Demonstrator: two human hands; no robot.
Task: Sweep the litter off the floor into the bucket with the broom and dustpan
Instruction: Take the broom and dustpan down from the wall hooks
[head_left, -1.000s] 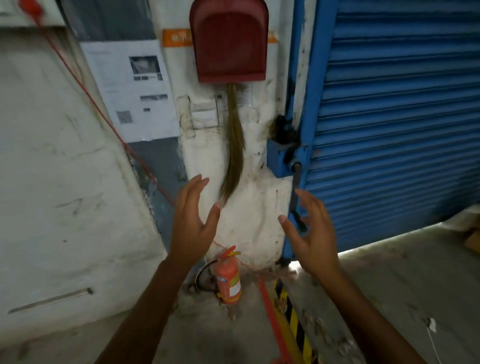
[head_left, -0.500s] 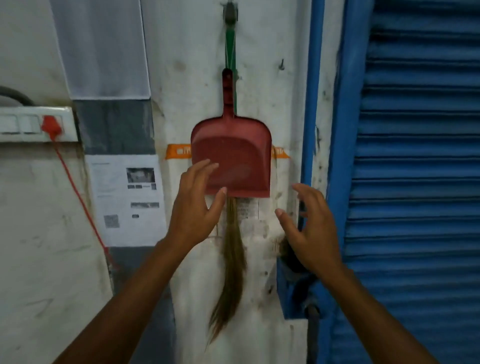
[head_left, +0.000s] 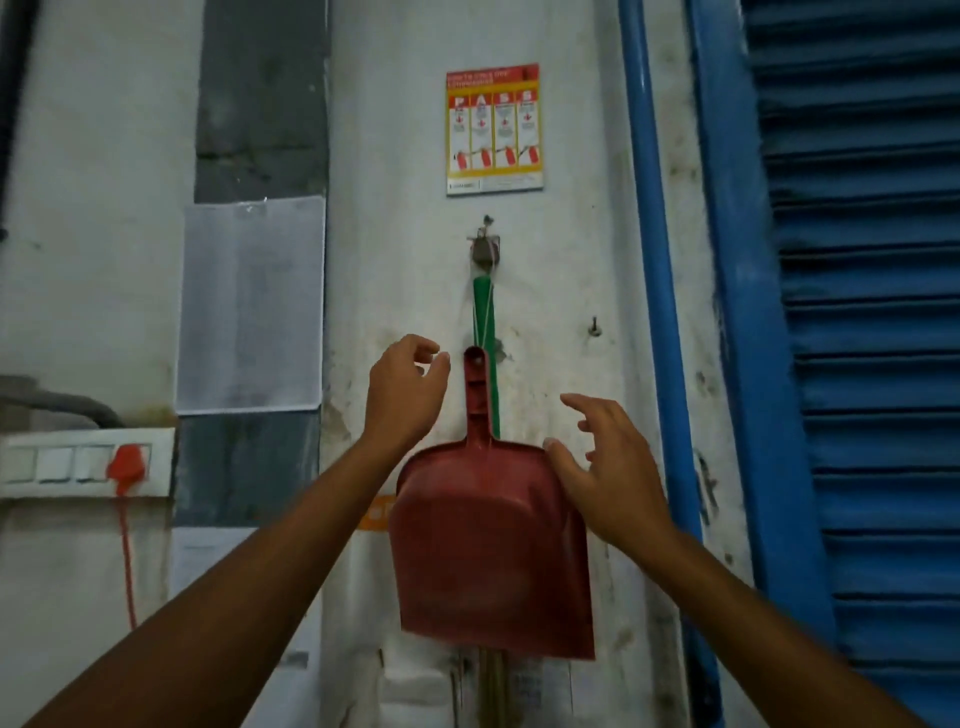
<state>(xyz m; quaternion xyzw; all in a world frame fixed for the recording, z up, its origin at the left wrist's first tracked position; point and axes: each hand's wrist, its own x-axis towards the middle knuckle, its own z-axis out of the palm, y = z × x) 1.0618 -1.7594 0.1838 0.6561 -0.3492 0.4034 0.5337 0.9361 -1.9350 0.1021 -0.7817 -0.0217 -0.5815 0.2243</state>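
2 empty, spread grips, left hand (head_left: 405, 389) and right hand (head_left: 605, 467) flanking hanging dustpan (head_left: 488, 561)

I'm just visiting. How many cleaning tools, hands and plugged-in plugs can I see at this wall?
Cleaning tools: 2, the red dustpan and the green-handled broom hanging behind it.
Hands: 2, the left hand and the right hand, neither holding anything.
Plugs: 1, the red plug.
Total: 5

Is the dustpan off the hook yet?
No: the dustpan hangs from the hook; neither left hand nor right hand grips it.
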